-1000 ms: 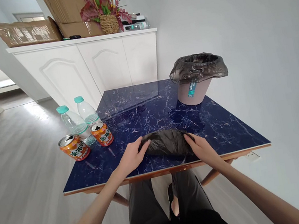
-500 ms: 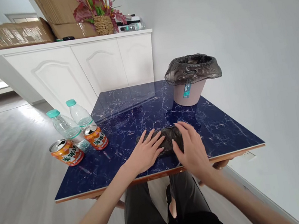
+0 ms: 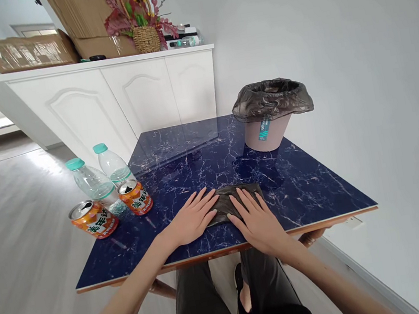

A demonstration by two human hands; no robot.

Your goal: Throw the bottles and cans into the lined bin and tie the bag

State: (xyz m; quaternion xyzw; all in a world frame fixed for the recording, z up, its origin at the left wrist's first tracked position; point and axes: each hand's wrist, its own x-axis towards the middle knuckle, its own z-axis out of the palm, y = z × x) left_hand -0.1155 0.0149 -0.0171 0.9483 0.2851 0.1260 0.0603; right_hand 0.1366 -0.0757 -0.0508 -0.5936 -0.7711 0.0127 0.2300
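Note:
A folded black plastic bag (image 3: pixel 227 200) lies flat near the front edge of the dark blue marble table (image 3: pixel 309 183). My left hand (image 3: pixel 192 218) rests flat on the bag's left side, fingers spread. My right hand (image 3: pixel 257 221) lies flat over its right side, fingers stretched out. Both palms press down on the bag, which shows only between and above the fingers.
A pinkish bin (image 3: pixel 268 130) lined with a black bag (image 3: pixel 271 98) stands at the back right of the table. Two orange cans (image 3: pixel 93 220) (image 3: pixel 134 196) and two water bottles (image 3: pixel 91 179) (image 3: pixel 112 163) stand at the left edge. A white cabinet (image 3: pixel 116 97) with boxes and a flower basket (image 3: pixel 141 24) is behind.
The bag was a loose bundle held at both ends. My hands have folded it smaller and now lie flat on top, pressing it down.

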